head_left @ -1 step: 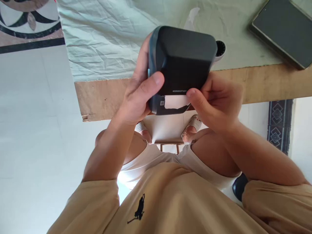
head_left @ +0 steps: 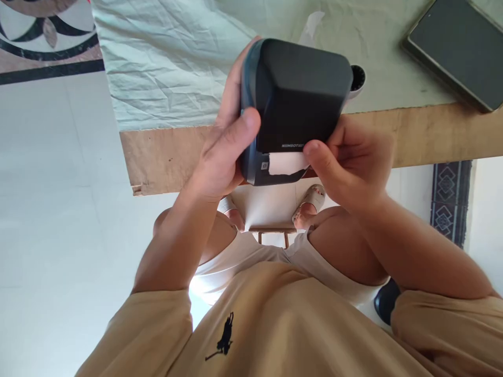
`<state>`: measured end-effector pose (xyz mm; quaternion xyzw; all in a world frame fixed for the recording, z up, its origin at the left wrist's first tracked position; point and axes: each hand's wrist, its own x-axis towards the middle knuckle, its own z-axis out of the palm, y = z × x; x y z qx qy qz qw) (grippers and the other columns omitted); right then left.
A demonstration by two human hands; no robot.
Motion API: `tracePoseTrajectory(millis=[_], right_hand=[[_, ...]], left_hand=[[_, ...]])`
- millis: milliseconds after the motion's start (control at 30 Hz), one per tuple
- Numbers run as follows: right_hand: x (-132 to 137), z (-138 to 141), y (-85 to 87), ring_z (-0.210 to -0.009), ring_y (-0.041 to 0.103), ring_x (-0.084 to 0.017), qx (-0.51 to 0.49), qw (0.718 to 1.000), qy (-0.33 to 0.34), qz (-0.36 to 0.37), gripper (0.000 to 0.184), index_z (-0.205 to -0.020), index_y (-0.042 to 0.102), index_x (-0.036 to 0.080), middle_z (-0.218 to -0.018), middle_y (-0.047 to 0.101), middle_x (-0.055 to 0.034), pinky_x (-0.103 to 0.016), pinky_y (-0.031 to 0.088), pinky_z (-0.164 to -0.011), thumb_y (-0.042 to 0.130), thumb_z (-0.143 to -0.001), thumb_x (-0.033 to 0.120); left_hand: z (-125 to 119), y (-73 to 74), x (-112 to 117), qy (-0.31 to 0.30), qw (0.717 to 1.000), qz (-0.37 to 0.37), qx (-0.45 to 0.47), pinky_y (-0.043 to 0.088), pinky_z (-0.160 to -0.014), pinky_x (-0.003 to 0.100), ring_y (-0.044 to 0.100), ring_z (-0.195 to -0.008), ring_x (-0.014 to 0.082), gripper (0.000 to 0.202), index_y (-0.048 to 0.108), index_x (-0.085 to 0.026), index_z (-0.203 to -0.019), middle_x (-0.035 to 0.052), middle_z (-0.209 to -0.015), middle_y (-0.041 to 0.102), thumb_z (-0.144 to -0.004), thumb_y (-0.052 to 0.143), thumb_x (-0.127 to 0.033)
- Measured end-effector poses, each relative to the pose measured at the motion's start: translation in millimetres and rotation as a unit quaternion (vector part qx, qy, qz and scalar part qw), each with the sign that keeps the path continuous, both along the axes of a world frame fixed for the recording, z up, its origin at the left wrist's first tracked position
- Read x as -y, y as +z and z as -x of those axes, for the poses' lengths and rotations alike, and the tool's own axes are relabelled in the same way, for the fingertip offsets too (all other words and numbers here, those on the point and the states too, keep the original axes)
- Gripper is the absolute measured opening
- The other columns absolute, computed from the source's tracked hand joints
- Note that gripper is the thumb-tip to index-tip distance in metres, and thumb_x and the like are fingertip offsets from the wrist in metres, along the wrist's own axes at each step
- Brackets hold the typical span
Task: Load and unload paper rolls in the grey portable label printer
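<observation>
A dark label printer [head_left: 306, 89] with NIIMBOT lettering is held up over the table's front edge. My left hand [head_left: 228, 141] is wrapped round its left side, thumb on the top and fingers hidden behind. A white paper label [head_left: 285, 163] with a ragged lower edge sticks out of the slot at the printer's near end. My right hand [head_left: 349, 162] is closed at the printer's near right corner. Its thumb presses on the label's right end, and its other fingers are curled under and partly hidden.
A pale green cloth [head_left: 165, 68] covers much of the wooden table [head_left: 168, 157]. On it lie a dark phone-like device [head_left: 459, 52] at the right, a white roll with a dark core [head_left: 357, 78] behind the printer, and a translucent scrap [head_left: 312, 29].
The printer has shifted slightly right and turned a little. My left thumb sits slightly higher and further left on it. My right hand has moved slightly right along with the label.
</observation>
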<state>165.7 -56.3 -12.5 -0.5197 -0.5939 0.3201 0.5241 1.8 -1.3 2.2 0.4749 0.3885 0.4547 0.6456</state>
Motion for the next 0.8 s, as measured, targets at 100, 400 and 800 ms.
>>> tracePoseTrajectory(millis=[100,400,800], right_hand=[[-2.4,0.3,-2.2,-0.05,0.04,0.0,-0.029,1.0,0.004,0.003,0.05,-0.059,0.031,0.012,-0.052,0.04,0.0019,-0.019,0.023,-0.047,0.062,-0.087,0.041],[-8.9,0.8,-6.4,-0.053,0.027,0.001,-0.049,0.998,0.026,0.027,0.052,-0.065,0.026,0.013,-0.058,0.032,0.0023,-0.019,0.018,-0.048,0.069,-0.081,0.038],[-9.7,3.0,6.0,-0.052,0.03,0.005,-0.055,0.996,0.0,-0.076,0.047,-0.071,0.027,0.013,-0.06,0.035,0.0046,-0.014,0.021,-0.049,0.071,-0.079,0.03]], left_hand=[[-3.4,4.4,3.4,0.014,0.999,0.037,0.008,0.056,-0.095,0.04,0.063,-0.118,0.0283,0.066,0.055,-0.03,-0.134,0.0072,-0.096,0.068,-0.083,0.055,-0.073],[-0.6,1.1,1.9,0.007,0.996,0.062,0.059,0.056,-0.088,0.032,0.065,-0.109,0.025,0.049,0.072,-0.024,-0.099,0.0072,-0.09,0.069,-0.089,0.05,-0.067],[-6.9,8.6,3.2,-0.01,0.985,0.055,0.162,0.049,-0.104,0.027,0.058,-0.125,0.0184,0.04,0.063,-0.015,-0.092,0.0025,-0.106,0.065,-0.104,0.032,-0.037]])
